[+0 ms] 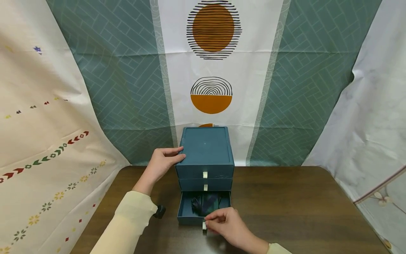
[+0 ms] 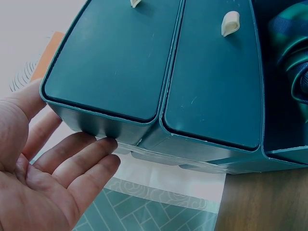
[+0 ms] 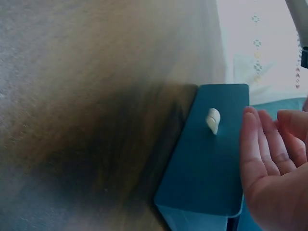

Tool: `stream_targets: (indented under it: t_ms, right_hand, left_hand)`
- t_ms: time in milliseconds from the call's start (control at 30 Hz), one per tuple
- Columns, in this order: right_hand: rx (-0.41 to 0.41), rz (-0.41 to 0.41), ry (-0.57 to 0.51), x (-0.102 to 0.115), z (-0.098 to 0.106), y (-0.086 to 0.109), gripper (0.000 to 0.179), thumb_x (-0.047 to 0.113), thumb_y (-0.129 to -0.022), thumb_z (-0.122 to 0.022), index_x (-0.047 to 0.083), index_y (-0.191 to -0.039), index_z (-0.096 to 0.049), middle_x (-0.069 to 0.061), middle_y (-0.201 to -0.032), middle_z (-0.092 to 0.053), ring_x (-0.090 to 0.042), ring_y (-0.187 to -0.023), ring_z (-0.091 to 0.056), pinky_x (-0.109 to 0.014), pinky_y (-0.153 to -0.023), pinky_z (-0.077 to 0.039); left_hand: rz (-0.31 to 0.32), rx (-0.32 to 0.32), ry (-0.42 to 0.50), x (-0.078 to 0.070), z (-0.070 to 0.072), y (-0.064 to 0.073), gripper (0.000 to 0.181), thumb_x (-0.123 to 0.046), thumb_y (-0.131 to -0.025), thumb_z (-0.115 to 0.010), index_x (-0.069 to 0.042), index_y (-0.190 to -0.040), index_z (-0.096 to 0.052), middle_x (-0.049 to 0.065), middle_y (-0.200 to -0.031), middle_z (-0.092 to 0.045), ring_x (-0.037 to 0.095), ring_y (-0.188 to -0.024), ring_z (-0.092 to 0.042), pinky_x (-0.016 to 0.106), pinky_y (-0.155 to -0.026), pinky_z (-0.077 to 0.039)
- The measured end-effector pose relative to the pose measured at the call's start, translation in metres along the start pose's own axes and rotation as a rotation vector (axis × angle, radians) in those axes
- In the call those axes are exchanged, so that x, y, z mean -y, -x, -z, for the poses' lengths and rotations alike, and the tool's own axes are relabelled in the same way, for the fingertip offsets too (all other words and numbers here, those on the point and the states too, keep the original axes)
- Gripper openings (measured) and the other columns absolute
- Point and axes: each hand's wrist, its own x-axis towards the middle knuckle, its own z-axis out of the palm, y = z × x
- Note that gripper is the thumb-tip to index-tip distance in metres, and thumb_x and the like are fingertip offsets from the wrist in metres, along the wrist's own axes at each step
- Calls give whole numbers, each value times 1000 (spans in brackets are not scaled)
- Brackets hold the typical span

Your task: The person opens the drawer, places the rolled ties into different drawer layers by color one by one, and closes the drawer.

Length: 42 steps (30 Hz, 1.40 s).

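A blue-green three-drawer box (image 1: 204, 146) stands on the table, its bottom drawer (image 1: 188, 221) pulled out and the upper two closed. Inside the drawer lies a dark green and navy plaid cloth item (image 1: 210, 204), rolled up at one part in the left wrist view. My left hand (image 1: 158, 164) rests against the box's left side near the top, fingers extended. My right hand (image 1: 228, 225) is at the bottom drawer's front, beside its cream pull tab (image 1: 204, 226). In the right wrist view its fingers (image 3: 251, 139) are fairly straight and apart from the tab.
The brown wooden table (image 1: 279, 204) extends to both sides of the box. Behind it hangs a green and white patterned curtain (image 1: 127, 88). A cream patterned cloth (image 1: 41, 141) hangs at left and a pale cloth (image 1: 374, 141) at right.
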Motion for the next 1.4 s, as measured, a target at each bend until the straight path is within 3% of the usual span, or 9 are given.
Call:
stream_targets:
  t_ms: [133,367,667,933,1133,1400]
  right_hand:
    - [26,-20,38,-5,-2,2,24,20,-86,-68,2,-101,-73,-18,-93,-72,-27,-77,-70,-33,-64,-58]
    - [33,-54,143,-14,-4,0,24,21,-87,-67,6,-105,-73,-11,-87,-72,-13,-63,-62,-24,-53,-54]
    - [-16,-33,172,-29,-9,-3,24,17,-86,-67,6,-108,-71,-9,-100,-72,-11,-73,-66,-23,-54,-53]
    - [-49,0,230,-35,-9,-5,21,17,-85,-69,6,-101,-74,-3,-95,-73,-3,-72,-65,-20,-52,-52]
    - [-85,21,283,-35,-7,-8,17,18,-83,-71,8,-95,-76,0,-90,-74,-9,-65,-66,-22,-49,-52]
    - [-104,35,334,-32,-5,-13,13,16,-83,-71,9,-92,-77,0,-89,-74,-2,-68,-66,-20,-53,-53]
  left_hand:
    - [2,-2,5,2,-1,-1,46,-26,-87,-67,-13,-130,-58,6,-136,-54,25,-129,-46,42,-100,-45]
    - [3,-2,9,3,0,-1,47,-26,-86,-68,-15,-130,-58,5,-134,-56,25,-127,-48,42,-100,-46]
    - [-7,-5,14,3,-2,-1,47,-26,-85,-69,-14,-129,-58,6,-131,-58,25,-127,-49,42,-100,-46]
    - [0,-14,12,2,-3,0,46,-27,-85,-69,-15,-129,-59,5,-131,-58,24,-127,-48,42,-100,-46]
    - [7,-16,22,2,-4,0,46,-26,-85,-69,-14,-129,-59,5,-131,-58,24,-125,-50,41,-100,-46]
    - [9,-19,28,2,-4,1,46,-26,-85,-69,-14,-129,-59,5,-132,-57,24,-128,-47,41,-100,-46]
